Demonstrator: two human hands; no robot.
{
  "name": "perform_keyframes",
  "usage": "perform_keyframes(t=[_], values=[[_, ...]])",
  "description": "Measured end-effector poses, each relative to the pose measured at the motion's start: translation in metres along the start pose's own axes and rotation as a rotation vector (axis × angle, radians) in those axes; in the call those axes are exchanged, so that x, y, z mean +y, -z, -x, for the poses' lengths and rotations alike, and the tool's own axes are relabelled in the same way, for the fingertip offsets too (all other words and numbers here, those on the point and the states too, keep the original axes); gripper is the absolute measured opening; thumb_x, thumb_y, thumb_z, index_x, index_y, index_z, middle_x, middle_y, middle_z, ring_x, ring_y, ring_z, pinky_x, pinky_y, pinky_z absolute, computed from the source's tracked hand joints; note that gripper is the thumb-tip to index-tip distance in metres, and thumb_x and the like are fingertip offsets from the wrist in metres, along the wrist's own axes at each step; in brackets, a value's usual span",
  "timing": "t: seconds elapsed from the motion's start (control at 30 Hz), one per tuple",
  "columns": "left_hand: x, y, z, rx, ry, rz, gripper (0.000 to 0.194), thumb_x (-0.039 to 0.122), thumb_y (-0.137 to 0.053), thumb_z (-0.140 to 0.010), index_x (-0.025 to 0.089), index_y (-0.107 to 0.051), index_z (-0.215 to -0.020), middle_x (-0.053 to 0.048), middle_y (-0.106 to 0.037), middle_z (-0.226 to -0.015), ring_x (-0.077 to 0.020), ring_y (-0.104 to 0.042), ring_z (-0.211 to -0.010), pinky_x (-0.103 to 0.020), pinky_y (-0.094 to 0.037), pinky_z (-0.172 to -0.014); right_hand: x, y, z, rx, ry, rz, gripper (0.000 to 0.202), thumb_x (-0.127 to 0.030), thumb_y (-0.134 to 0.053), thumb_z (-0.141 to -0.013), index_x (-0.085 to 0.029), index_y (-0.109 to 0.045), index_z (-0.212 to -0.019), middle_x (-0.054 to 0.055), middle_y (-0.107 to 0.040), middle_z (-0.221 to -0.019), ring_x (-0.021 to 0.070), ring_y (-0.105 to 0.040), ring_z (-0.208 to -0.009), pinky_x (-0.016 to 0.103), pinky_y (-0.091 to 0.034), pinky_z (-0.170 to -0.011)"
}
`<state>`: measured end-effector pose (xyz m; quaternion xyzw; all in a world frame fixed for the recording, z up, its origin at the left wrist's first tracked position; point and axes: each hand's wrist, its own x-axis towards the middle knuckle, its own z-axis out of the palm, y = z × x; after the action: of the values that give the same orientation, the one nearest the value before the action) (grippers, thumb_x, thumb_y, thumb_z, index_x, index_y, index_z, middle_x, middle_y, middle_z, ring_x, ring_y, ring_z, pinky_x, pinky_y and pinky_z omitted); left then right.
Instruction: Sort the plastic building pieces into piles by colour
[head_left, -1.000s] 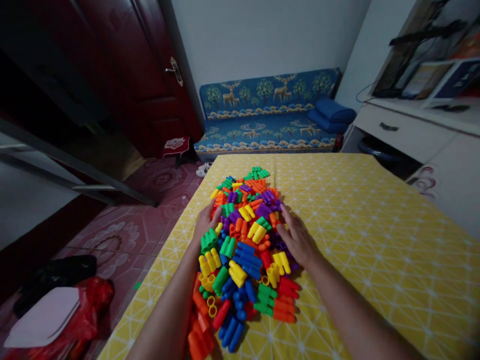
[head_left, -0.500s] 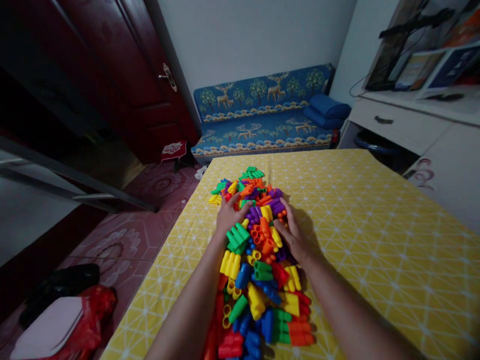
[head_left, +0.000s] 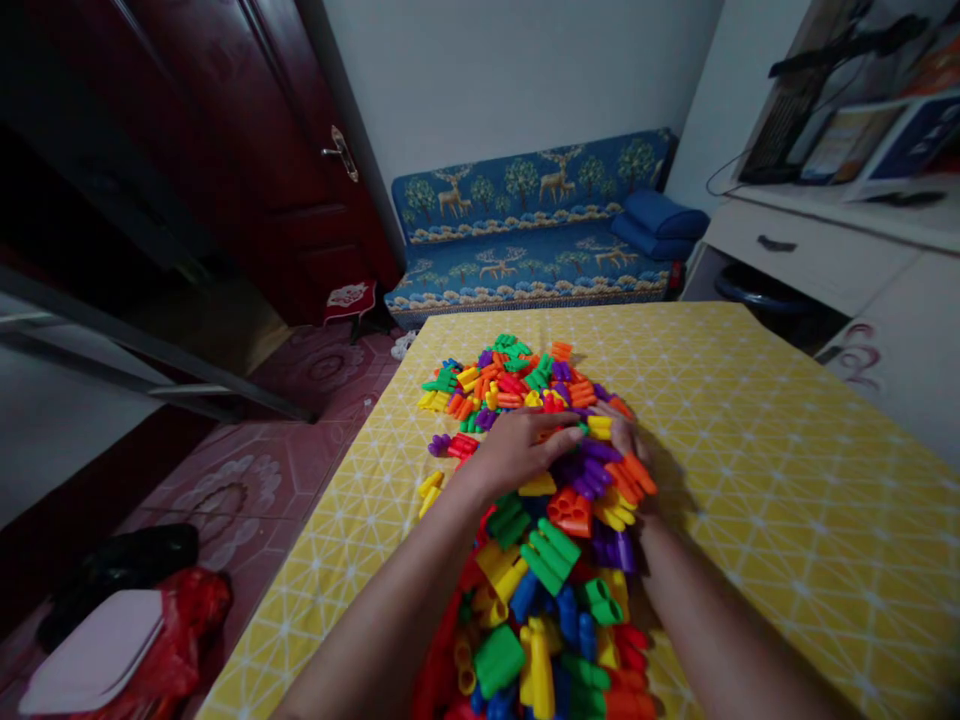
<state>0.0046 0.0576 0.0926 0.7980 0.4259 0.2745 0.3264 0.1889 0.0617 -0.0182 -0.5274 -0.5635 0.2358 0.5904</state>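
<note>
A long heap of colourful plastic building blocks (head_left: 551, 555), shaped like joined tubes in green, yellow, orange, red, blue and purple, covers the middle of the table. My left hand (head_left: 525, 448) lies across the heap with its fingers stretched to the right, touching the blocks. On the heap's right side, my right hand (head_left: 628, 440) is cupped against it, open, with its fingers partly hidden by blocks. Purple blocks (head_left: 589, 470) and an orange block (head_left: 631, 478) sit between and in front of the two hands. Neither hand grips a single block.
The table has a yellow patterned cloth (head_left: 772, 450). Beyond it stands a blue sofa (head_left: 525, 255) with deer on it. A white cabinet (head_left: 810, 270) is at the right. On the floor at left lie a red bag (head_left: 191, 620) and a pale lid-like board (head_left: 97, 650).
My left hand has moved right across the heap, and my right hand has shifted slightly right. Blocks have been pushed about, spreading the far part of the heap wider.
</note>
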Motion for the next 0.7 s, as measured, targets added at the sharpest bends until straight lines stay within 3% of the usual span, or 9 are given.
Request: perform_keyframes(t=[0.03, 0.1, 0.23, 0.3, 0.4, 0.47, 0.57, 0.7], values=[[-0.001, 0.009, 0.002, -0.030, -0.013, 0.053, 0.048, 0.059, -0.051, -0.089, 0.025, -0.074, -0.114, -0.004, -0.076, -0.101, -0.0279, -0.068, -0.098, -0.035, -0.050, -0.090, 0.004, 0.003, -0.002, 0.052, -0.025, -0.016, 0.047, -0.054, -0.039, -0.094, -0.021, -0.067, -0.112, 0.012, -0.066, -0.123, 0.0289, -0.059, -0.120, 0.047, -0.047, -0.103], [-0.017, 0.029, 0.003, 0.060, 0.029, 0.135, 0.049, 0.059, -0.055, -0.087, 0.020, -0.076, -0.108, -0.004, -0.076, -0.101, -0.0290, -0.069, -0.097, -0.034, -0.052, -0.087, 0.010, 0.006, -0.005, 0.149, -0.110, -0.054, 0.042, -0.053, -0.052, -0.087, -0.020, -0.069, -0.106, 0.012, -0.068, -0.118, 0.0290, -0.061, -0.116, 0.049, -0.046, -0.103], [-0.098, 0.072, -0.004, 0.634, 0.147, 0.068, 0.047, 0.054, -0.058, -0.085, 0.015, -0.075, -0.105, -0.012, -0.073, -0.110, -0.0301, -0.065, -0.109, -0.039, -0.047, -0.098, 0.008, 0.005, -0.006, 0.279, -0.222, -0.152, 0.046, -0.054, -0.050, -0.086, -0.018, -0.068, -0.105, 0.014, -0.069, -0.116, 0.0282, -0.064, -0.108, 0.048, -0.049, -0.098], [-0.145, 0.087, -0.009, 0.772, 0.227, 0.008, 0.053, 0.054, -0.063, -0.081, 0.017, -0.069, -0.119, -0.013, -0.065, -0.129, -0.0309, -0.055, -0.126, -0.042, -0.039, -0.109, 0.004, 0.004, -0.005, 0.287, -0.212, -0.152, 0.047, -0.056, -0.046, -0.089, -0.018, -0.068, -0.105, 0.014, -0.068, -0.118, 0.0287, -0.063, -0.109, 0.048, -0.049, -0.097], [-0.195, 0.094, -0.017, 0.754, 0.400, 0.074, 0.066, 0.057, -0.057, -0.084, 0.015, -0.056, -0.134, -0.016, -0.054, -0.143, -0.0298, -0.047, -0.135, -0.044, -0.032, -0.113, -0.001, 0.005, -0.003, 0.243, -0.197, -0.122, 0.047, -0.056, -0.045, -0.091, -0.019, -0.068, -0.109, 0.016, -0.067, -0.121, 0.0305, -0.062, -0.112, 0.046, -0.050, -0.096], [-0.210, 0.091, -0.023, 0.716, 0.413, 0.073, 0.067, 0.060, -0.055, -0.084, 0.016, -0.056, -0.134, -0.015, -0.057, -0.140, -0.0306, -0.047, -0.135, -0.047, -0.030, -0.114, -0.002, 0.006, -0.003, 0.215, -0.189, -0.091, 0.047, -0.057, -0.044, -0.092, -0.020, -0.067, -0.111, 0.016, -0.067, -0.119, 0.0312, -0.061, -0.113, 0.047, -0.050, -0.096], [-0.212, 0.083, -0.030, 0.603, 0.350, 0.101, 0.062, 0.065, -0.053, -0.083, 0.019, -0.066, -0.123, -0.013, -0.065, -0.130, -0.0314, -0.053, -0.129, -0.048, -0.032, -0.112, 0.000, 0.006, -0.003, 0.193, -0.179, -0.055, 0.047, -0.057, -0.042, -0.093, -0.021, -0.067, -0.112, 0.015, -0.068, -0.118, 0.0316, -0.061, -0.113, 0.048, -0.051, -0.095], [-0.199, 0.069, -0.038, 0.499, 0.287, 0.207, 0.062, 0.069, -0.051, -0.081, 0.016, -0.075, -0.102, -0.013, -0.073, -0.112, -0.0303, -0.063, -0.113, -0.044, -0.043, -0.104, 0.011, 0.002, -0.003, 0.178, -0.157, -0.051, 0.048, -0.058, -0.041, -0.093, -0.022, -0.065, -0.115, 0.015, -0.065, -0.124, 0.0310, -0.060, -0.116, 0.047, -0.051, -0.096]])
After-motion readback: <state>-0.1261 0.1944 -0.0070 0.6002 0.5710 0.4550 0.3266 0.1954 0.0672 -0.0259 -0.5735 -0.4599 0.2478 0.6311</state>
